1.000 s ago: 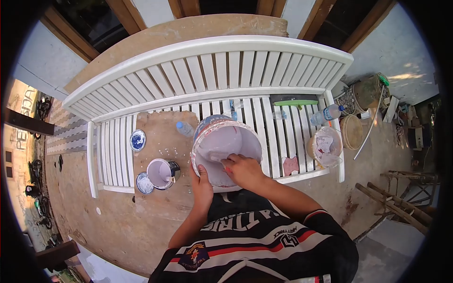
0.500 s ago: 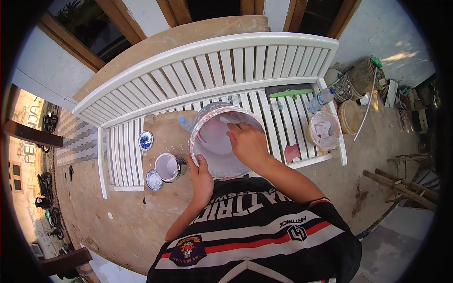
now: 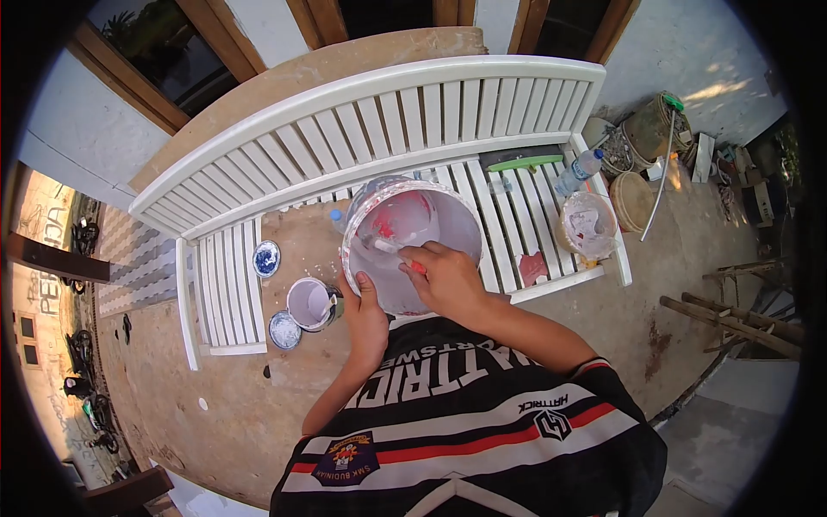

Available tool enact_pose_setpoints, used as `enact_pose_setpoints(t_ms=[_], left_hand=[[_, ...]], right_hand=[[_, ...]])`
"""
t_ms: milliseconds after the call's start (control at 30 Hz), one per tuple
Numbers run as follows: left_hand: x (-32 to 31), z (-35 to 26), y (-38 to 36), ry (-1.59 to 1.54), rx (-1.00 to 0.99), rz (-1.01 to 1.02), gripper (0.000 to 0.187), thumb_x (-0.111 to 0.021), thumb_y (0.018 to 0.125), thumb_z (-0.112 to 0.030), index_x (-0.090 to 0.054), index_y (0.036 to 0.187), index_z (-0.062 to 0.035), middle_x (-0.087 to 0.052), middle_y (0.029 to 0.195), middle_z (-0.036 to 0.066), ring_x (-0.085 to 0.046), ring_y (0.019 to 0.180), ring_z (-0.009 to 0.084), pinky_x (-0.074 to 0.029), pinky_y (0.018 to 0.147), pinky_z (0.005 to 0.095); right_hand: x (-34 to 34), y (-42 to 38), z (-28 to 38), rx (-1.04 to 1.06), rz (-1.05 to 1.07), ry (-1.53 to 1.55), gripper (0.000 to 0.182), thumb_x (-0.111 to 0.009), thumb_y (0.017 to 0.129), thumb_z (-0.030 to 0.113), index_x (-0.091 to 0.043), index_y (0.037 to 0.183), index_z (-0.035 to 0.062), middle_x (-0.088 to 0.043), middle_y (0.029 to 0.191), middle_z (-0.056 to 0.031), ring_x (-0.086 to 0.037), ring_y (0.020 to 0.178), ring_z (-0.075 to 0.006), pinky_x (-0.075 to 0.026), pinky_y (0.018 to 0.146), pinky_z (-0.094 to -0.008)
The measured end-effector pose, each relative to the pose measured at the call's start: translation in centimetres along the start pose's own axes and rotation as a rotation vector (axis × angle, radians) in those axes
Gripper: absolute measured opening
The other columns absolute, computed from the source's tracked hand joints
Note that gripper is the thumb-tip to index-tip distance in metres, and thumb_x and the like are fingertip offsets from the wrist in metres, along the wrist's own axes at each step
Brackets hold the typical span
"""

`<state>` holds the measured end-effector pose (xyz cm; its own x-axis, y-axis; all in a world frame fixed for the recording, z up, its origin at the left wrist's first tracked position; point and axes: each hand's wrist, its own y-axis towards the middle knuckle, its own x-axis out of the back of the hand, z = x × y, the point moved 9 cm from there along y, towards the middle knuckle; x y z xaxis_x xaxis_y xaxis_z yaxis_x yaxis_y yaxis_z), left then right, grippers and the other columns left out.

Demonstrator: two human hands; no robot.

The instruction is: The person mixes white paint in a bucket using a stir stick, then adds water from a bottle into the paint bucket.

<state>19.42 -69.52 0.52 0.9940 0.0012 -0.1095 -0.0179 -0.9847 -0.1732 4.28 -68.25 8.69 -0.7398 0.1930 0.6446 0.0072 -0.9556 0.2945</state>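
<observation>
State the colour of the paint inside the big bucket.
Pale lilac paint with red streaks inside the bucket, clearest in the head view.

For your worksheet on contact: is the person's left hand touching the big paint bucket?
Touching. The head view shows the left hand gripping the bucket at its near rim, thumb hooked over the edge.

Viewpoint: head-worn, above the person's own torso.
Facing: forward and steeply down at the white bench.
Nearness: hands and bucket close below the lens.
Views: one only.
</observation>
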Motion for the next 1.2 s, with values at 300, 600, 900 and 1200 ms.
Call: enact_pose_setpoints(t_ms=[300,600,900,1200], left_hand=[[-0.3,-0.1,0.2,0.003,0.017,0.061,0.053,-0.037,0.100,-0.032,-0.025,0.139,0.0015,-0.042,0.133,0.018,-0.043,0.118,0.0227,-0.034,0.099,0.0313],[0.3,0.3,1.1,-0.058,0.059,0.091,0.054,-0.039,0.100,-0.031,-0.024,0.140,0.0014,-0.041,0.134,0.019,-0.043,0.120,0.0237,-0.034,0.100,0.0322],[1.0,0.4,1.9,-0.041,0.052,0.093,0.055,-0.040,0.099,-0.035,-0.023,0.141,-0.0032,-0.041,0.134,0.017,-0.044,0.120,0.0259,-0.038,0.097,0.0368],[2.0,-0.6,3.4,-0.098,0.086,0.098,0.054,-0.039,0.099,-0.035,-0.023,0.141,-0.0044,-0.039,0.135,0.017,-0.046,0.118,0.0255,-0.044,0.093,0.0365]], right_hand=[[-1.1,3.1,-0.1,0.118,-0.151,-0.245,0.024,-0.058,0.077,0.007,-0.064,0.101,0.0064,-0.062,0.089,-0.0147,-0.062,0.078,-0.0317,-0.052,0.064,-0.0393],[-6.3,1.1,0.3,0.368,0.405,-0.309,0.026,-0.055,0.076,0.012,-0.065,0.099,0.0097,-0.062,0.100,-0.0139,-0.064,0.087,-0.0292,-0.053,0.070,-0.0385],[-3.0,0.9,0.5,0.301,0.220,-0.408,0.026,-0.055,0.075,0.011,-0.064,0.099,0.0092,-0.063,0.091,-0.0102,-0.065,0.082,-0.0266,-0.053,0.067,-0.0356],[-4.8,1.1,-1.1,0.084,0.325,-0.432,0.016,-0.056,0.077,0.011,-0.065,0.089,0.0062,-0.064,0.087,-0.0145,-0.065,0.079,-0.0291,-0.052,0.064,-0.0385]])
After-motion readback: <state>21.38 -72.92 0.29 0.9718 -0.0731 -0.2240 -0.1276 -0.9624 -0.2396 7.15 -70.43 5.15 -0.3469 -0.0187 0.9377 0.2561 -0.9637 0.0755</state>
